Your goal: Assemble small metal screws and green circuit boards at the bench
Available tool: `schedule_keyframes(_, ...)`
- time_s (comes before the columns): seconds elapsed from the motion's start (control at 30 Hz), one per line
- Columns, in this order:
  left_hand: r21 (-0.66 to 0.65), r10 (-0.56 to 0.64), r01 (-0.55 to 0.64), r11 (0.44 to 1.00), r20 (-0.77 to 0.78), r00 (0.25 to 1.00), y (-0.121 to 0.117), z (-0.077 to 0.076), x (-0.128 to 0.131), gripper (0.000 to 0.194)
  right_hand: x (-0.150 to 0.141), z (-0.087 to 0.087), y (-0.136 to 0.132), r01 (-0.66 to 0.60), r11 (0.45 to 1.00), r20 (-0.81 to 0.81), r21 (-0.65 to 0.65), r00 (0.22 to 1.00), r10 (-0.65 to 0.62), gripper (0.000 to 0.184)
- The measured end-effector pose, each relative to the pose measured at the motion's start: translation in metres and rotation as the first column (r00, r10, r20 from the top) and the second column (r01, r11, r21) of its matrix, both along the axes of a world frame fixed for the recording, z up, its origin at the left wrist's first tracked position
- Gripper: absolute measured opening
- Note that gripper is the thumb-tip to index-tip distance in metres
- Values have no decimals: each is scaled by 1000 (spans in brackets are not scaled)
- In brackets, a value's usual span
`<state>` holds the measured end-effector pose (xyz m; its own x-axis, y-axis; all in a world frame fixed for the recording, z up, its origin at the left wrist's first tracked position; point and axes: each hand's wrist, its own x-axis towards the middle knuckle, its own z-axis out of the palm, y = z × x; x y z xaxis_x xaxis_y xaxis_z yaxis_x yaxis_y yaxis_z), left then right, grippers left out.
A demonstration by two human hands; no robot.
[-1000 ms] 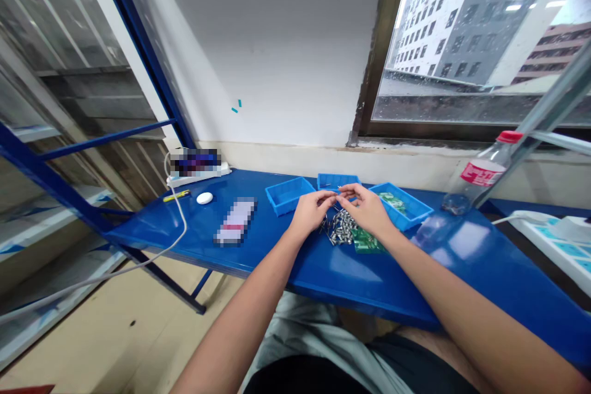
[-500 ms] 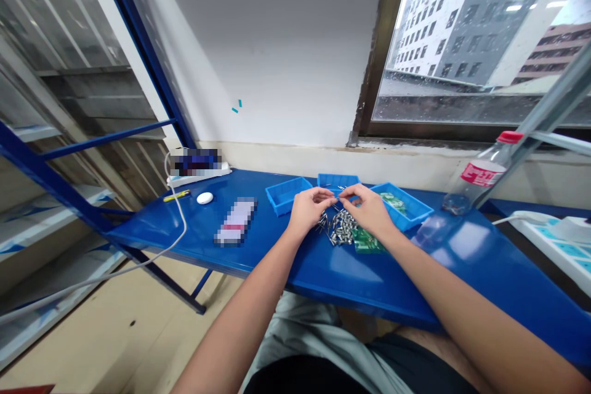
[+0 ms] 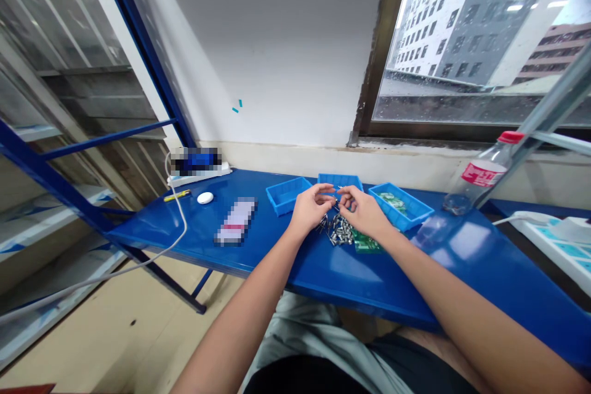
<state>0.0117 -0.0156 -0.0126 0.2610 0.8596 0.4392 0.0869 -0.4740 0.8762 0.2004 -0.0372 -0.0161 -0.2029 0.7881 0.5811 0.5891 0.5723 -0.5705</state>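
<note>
My left hand (image 3: 309,208) and my right hand (image 3: 364,212) come together over the table, fingertips almost meeting. Each is curled into a pinch. A tiny dark and silvery metal part (image 3: 337,202) shows between the fingertips; its exact kind is too small to tell. Just below them lies a heap of small shiny metal cylinders (image 3: 341,233), with thin pin-like metal pieces (image 3: 323,223) at its left. Green circuit boards (image 3: 367,244) rest to the right of the heap, partly covered by my right wrist.
Three blue trays stand behind my hands: a left tray (image 3: 279,206), a middle tray (image 3: 339,178) and a right tray (image 3: 422,217) holding green boards. A bottle (image 3: 482,173), blurred phone-like object (image 3: 235,221), white oval object (image 3: 205,197), yellow-handled tool (image 3: 176,195) and cable (image 3: 184,221) are around.
The fingers of both hands have shifted slightly around the tiny part, and my right fingers have drawn a little apart from the thumb. The trays and heap have stayed put.
</note>
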Motion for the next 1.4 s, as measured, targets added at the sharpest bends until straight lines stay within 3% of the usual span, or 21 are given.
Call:
schedule_keyframes(0.1,14,38,-38,999,-13,999,-5,4,0,38,-1,4,-4,2,1000,-36,-13,999,-3,48)
schedule_keyframes(0.2,-17,30,-31,999,-69,997,-9,7,-1,38,-1,7,-7,35,999,-76,-12,996,-36,32)
schedule_keyframes(0.33,-126,-68,54,991,-114,991,-12,8,0,44,-1,9,-6,64,998,-55,-7,996,-64,14)
schedule_keyframes(0.5,-87,-54,48,995,-64,996,-7,5,0,32,0,3,-1,36,999,-4,27,999,-36,18)
schedule_keyframes(0.63,-85,6,-11,996,-68,998,-4,2,-3,43,-1,2,0,-18,998,-23,-58,1000,17,21)
schedule_keyframes(0.83,38,62,-56,998,-177,982,-7,4,-4,47,-3,11,-8,35,994,-55,-108,998,-41,20)
schedule_keyframes(1.03,166,38,15,986,-313,949,-12,8,-5,51,2,19,-12,-2,974,-19,-225,1000,-3,18)
schedule_keyframes(1.17,204,11,60,977,-330,944,-14,10,-5,55,4,19,-11,-39,978,4,-206,999,40,12)
schedule_keyframes(1.4,238,-36,118,964,-321,946,-17,11,-2,61,1,15,-8,-7,992,3,-127,1000,8,2)
